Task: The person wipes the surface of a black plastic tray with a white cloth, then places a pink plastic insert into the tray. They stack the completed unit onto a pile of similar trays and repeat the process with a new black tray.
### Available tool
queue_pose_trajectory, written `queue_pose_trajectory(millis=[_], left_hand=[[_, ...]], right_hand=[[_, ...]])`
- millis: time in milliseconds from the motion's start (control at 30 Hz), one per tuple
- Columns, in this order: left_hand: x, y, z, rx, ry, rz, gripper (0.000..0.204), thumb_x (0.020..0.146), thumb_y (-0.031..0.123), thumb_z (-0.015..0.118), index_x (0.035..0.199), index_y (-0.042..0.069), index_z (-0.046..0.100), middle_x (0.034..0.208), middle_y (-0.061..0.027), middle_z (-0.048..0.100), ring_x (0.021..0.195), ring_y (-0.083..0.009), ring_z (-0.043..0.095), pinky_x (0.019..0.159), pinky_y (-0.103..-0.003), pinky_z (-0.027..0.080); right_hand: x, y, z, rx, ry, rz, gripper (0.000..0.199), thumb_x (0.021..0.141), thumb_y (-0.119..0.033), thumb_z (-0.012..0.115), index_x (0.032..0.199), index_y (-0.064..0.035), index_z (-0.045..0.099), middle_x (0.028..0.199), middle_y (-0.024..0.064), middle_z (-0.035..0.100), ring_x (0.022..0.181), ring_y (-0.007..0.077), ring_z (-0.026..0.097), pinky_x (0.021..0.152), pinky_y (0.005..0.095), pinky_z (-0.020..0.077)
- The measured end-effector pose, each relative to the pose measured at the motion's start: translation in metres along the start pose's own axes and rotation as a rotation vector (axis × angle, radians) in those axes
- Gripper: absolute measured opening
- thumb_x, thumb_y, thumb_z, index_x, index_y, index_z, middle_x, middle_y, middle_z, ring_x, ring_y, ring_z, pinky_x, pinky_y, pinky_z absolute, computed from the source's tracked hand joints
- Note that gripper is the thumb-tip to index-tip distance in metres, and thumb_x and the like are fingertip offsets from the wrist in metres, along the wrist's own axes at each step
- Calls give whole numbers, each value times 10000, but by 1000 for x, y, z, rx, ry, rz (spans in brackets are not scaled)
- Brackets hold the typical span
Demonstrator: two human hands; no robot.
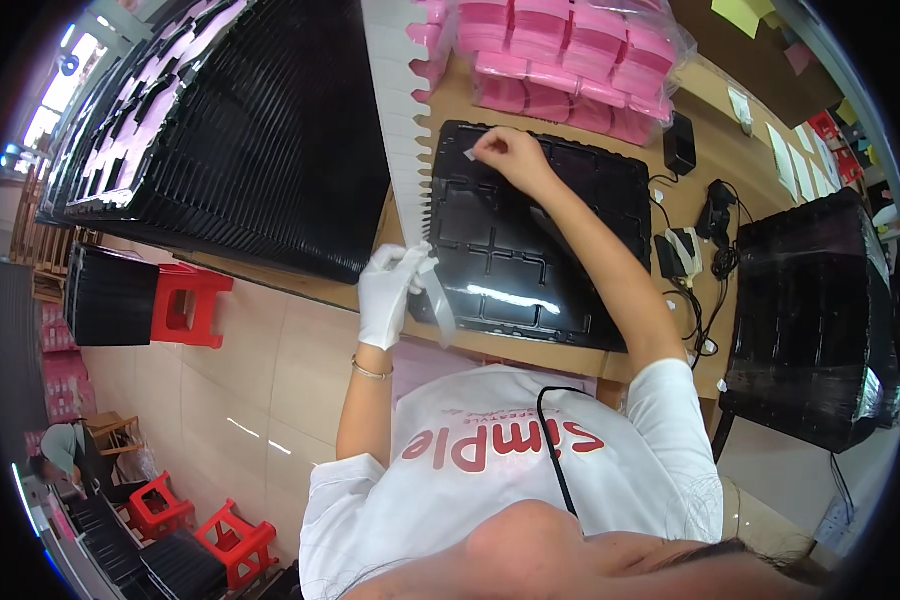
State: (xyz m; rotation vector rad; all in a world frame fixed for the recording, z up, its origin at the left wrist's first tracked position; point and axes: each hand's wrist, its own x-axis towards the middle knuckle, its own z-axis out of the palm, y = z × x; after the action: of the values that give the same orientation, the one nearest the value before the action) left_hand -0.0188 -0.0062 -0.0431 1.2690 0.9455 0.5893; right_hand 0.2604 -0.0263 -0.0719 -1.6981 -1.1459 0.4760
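Observation:
A black moulded tray [530, 250] with several recesses lies on the wooden bench [715, 150] in front of me. My right hand [505, 152], bare, reaches to the tray's far left corner and pinches a small white label [470, 154] against it. My left hand [388, 290], in a white glove, is at the tray's near left corner and grips a long white notched label strip [402, 110] that runs away along the tray's left side. The strip's loose translucent end [440, 305] hangs down from the glove.
Bagged pink packs [570, 60] are stacked beyond the tray. A tall slanted stack of black trays [240, 140] fills the left, another black stack [815, 320] the right. A small black box [679, 143] and cables [715, 225] lie right of the tray. Red stools [185, 305] and another person [65, 450] are on the floor.

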Motion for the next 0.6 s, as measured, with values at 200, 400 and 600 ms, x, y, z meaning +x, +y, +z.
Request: queue_pose_trajectory(millis=[200,400,600], left_hand=[[-3,-5,-1,-64,-15,-34,132,887,144,694,831,33,648,667,-11,619,573,-33,528,537,-177,389],[0,-3,0,-93,-44,-49,104,887,119,688,838,35,650,676,-1,616,584,-20,514,531,-171,378],[3,1,6,-92,-9,-24,83,906,84,660,852,23,646,623,18,552,534,-11,443,494,-155,331]], right_hand=[[54,32,18,-558,-19,31,115,698,-150,735,730,-47,693,785,158,685,756,293,669,710,385,518],[55,30,18,-564,-72,90,162,694,-193,732,796,-68,735,835,160,697,844,326,668,775,424,521],[27,32,3,-59,-197,-1,120,774,-136,704,801,-24,673,882,104,692,838,210,666,782,325,520]])
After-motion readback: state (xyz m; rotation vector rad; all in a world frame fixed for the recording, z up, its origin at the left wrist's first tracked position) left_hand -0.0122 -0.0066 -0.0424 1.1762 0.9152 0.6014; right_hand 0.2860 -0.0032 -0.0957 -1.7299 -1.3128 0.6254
